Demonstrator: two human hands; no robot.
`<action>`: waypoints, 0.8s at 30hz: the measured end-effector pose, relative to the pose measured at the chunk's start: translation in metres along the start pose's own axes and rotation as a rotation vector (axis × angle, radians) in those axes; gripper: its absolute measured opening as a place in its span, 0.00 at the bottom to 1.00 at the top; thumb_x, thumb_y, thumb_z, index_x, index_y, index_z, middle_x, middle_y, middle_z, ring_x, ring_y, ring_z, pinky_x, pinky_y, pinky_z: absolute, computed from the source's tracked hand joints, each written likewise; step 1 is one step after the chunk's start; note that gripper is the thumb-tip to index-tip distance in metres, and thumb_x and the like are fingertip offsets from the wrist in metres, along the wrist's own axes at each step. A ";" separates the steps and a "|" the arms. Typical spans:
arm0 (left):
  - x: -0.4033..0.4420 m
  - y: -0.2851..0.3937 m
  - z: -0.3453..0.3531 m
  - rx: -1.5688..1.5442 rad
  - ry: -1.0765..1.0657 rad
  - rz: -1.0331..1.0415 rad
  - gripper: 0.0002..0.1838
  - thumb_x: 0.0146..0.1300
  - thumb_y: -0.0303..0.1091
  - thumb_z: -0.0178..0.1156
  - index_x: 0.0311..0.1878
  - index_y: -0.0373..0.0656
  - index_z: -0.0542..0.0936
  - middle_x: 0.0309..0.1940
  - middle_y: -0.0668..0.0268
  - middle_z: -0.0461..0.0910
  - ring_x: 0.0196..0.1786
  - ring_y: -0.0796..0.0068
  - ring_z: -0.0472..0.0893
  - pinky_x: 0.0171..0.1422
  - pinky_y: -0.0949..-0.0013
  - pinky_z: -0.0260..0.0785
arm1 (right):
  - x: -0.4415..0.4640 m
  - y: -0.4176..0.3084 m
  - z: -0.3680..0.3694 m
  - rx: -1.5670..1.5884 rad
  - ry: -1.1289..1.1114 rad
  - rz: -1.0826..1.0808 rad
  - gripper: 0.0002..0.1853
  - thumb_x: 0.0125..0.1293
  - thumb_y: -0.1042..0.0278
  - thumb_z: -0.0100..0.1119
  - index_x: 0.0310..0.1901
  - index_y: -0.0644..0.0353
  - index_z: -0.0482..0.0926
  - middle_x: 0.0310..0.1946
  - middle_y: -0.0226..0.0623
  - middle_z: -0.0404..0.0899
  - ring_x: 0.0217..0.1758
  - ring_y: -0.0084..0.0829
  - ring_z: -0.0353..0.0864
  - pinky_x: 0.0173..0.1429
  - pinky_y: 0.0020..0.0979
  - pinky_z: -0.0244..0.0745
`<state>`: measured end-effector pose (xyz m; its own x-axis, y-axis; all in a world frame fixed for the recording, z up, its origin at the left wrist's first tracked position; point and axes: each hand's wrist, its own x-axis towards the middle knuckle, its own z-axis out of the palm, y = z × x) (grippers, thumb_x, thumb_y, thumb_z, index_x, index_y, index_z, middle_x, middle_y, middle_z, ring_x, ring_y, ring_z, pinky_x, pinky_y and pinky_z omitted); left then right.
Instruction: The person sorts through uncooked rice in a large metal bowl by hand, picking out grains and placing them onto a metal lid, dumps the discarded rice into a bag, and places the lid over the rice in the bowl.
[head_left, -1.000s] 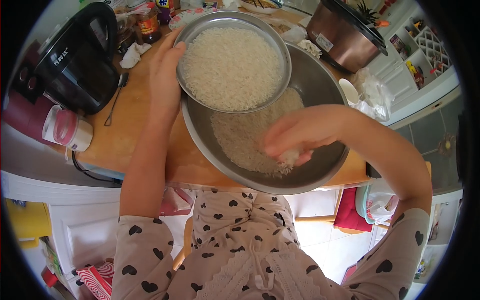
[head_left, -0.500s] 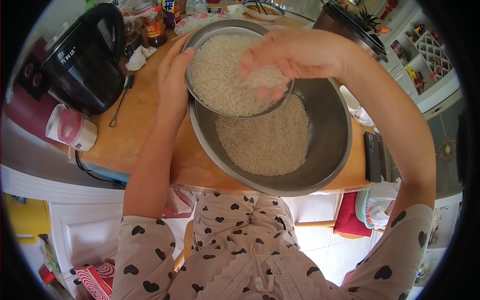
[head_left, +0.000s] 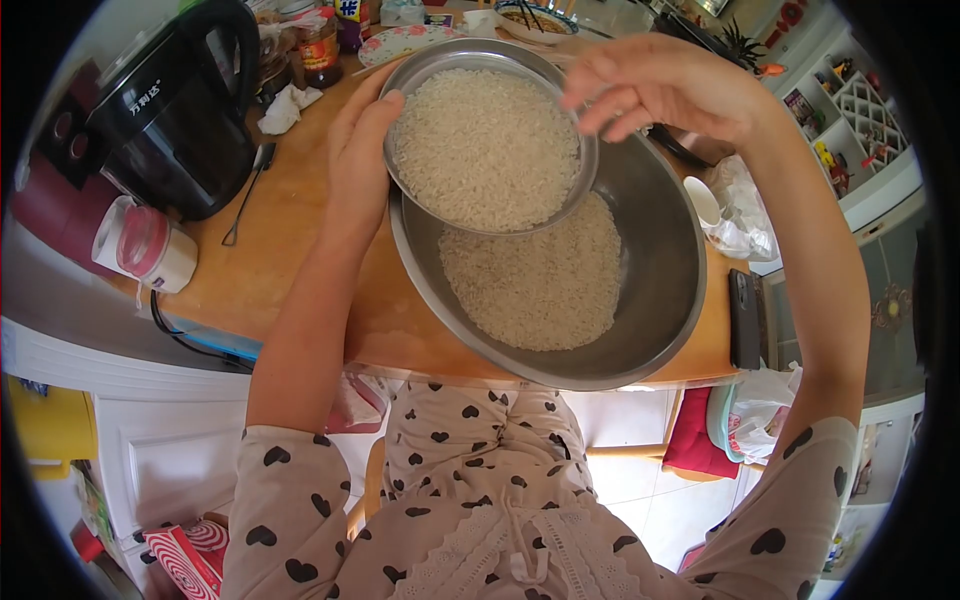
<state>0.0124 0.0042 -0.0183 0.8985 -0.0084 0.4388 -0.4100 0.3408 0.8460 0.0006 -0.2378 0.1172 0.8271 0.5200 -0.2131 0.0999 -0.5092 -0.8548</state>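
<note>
My left hand [head_left: 362, 135] grips the left rim of a shallow round metal bowl [head_left: 590, 165], thumb over the edge. White rice [head_left: 485, 150] fills this bowl, which is held tilted above the back left part of a larger metal basin [head_left: 665, 260]. More rice [head_left: 535, 285] lies spread over the basin's bottom. Near the bowl's right rim hovers my right hand [head_left: 650, 90], fingers loosely bent and apart, somewhat blurred, with no rice visible in it. Whether a fingertip touches the rim I cannot tell.
On the wooden table [head_left: 290, 270] stand a black electric kettle [head_left: 180, 110] and a pink-and-white jar [head_left: 150, 245] at left. A phone [head_left: 744, 318] lies right of the basin, below a white cup [head_left: 702, 202]. Behind are a flowered plate [head_left: 405, 40] and sauce jar [head_left: 318, 55].
My right hand has lifted out of the rice and moved right, its fingers opening; the rice seen in it is gone. The bowl has shifted slightly right.
</note>
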 end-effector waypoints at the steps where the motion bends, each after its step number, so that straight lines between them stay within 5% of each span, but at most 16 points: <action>1: 0.000 -0.001 -0.001 0.001 0.002 0.003 0.22 0.63 0.33 0.48 0.58 0.30 0.70 0.52 0.59 0.75 0.54 0.73 0.73 0.60 0.73 0.62 | -0.007 0.007 -0.011 -0.051 -0.062 0.048 0.20 0.64 0.54 0.54 0.46 0.65 0.78 0.40 0.38 0.80 0.40 0.30 0.81 0.43 0.27 0.77; 5: 0.002 -0.005 -0.004 0.016 0.007 0.023 0.23 0.63 0.34 0.49 0.58 0.30 0.70 0.52 0.59 0.74 0.54 0.73 0.73 0.60 0.74 0.61 | -0.024 0.034 -0.011 -0.280 -0.245 0.305 0.20 0.63 0.55 0.54 0.46 0.65 0.78 0.35 0.39 0.81 0.38 0.32 0.81 0.44 0.29 0.75; 8: 0.003 -0.007 -0.003 0.020 0.021 0.015 0.23 0.62 0.35 0.49 0.58 0.30 0.71 0.52 0.60 0.75 0.53 0.73 0.73 0.60 0.74 0.60 | -0.025 0.081 0.014 -0.683 -0.319 0.248 0.22 0.63 0.57 0.54 0.50 0.67 0.75 0.41 0.44 0.78 0.43 0.38 0.80 0.48 0.33 0.75; 11: 0.003 -0.008 -0.003 0.012 0.037 0.030 0.23 0.62 0.35 0.50 0.58 0.31 0.71 0.51 0.60 0.75 0.53 0.73 0.73 0.60 0.74 0.61 | -0.038 0.101 0.062 -0.915 -0.165 0.054 0.23 0.64 0.60 0.51 0.56 0.66 0.70 0.50 0.48 0.72 0.50 0.45 0.77 0.54 0.38 0.72; 13: 0.004 -0.010 -0.004 0.024 0.031 0.042 0.23 0.62 0.35 0.50 0.58 0.31 0.71 0.51 0.60 0.75 0.53 0.73 0.73 0.60 0.74 0.61 | -0.040 0.082 0.090 -0.812 -0.220 0.120 0.25 0.65 0.66 0.49 0.62 0.64 0.62 0.53 0.51 0.66 0.54 0.51 0.71 0.58 0.41 0.67; 17: 0.001 -0.005 -0.001 0.027 0.030 0.020 0.23 0.63 0.35 0.50 0.59 0.32 0.71 0.51 0.60 0.75 0.53 0.73 0.73 0.59 0.75 0.62 | -0.048 0.055 0.106 -0.710 -0.581 0.147 0.23 0.66 0.65 0.48 0.61 0.64 0.65 0.52 0.49 0.67 0.56 0.48 0.70 0.59 0.40 0.66; 20: 0.002 -0.007 -0.003 0.041 0.026 0.039 0.23 0.63 0.35 0.49 0.59 0.32 0.71 0.51 0.60 0.75 0.53 0.74 0.74 0.59 0.75 0.62 | -0.034 0.058 0.080 -0.517 -0.598 0.204 0.22 0.64 0.68 0.49 0.59 0.65 0.67 0.54 0.48 0.67 0.56 0.47 0.70 0.60 0.39 0.66; 23: 0.003 -0.008 -0.003 0.050 0.032 0.046 0.24 0.63 0.36 0.49 0.59 0.32 0.70 0.51 0.60 0.75 0.54 0.73 0.73 0.59 0.75 0.62 | -0.027 0.106 0.061 -0.873 -0.104 0.070 0.21 0.61 0.71 0.49 0.56 0.66 0.70 0.55 0.48 0.69 0.57 0.46 0.71 0.61 0.38 0.66; 24: 0.003 -0.009 -0.003 0.059 0.038 0.051 0.24 0.63 0.36 0.49 0.59 0.32 0.70 0.52 0.59 0.75 0.54 0.73 0.73 0.59 0.74 0.62 | -0.028 0.109 0.059 -0.907 -0.120 0.117 0.21 0.60 0.71 0.49 0.56 0.66 0.71 0.55 0.48 0.69 0.57 0.46 0.70 0.61 0.37 0.66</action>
<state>0.0191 0.0043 -0.0255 0.8813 0.0440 0.4705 -0.4626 0.2835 0.8400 -0.0440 -0.2676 0.0018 0.8012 0.4736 -0.3658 0.4569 -0.8789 -0.1370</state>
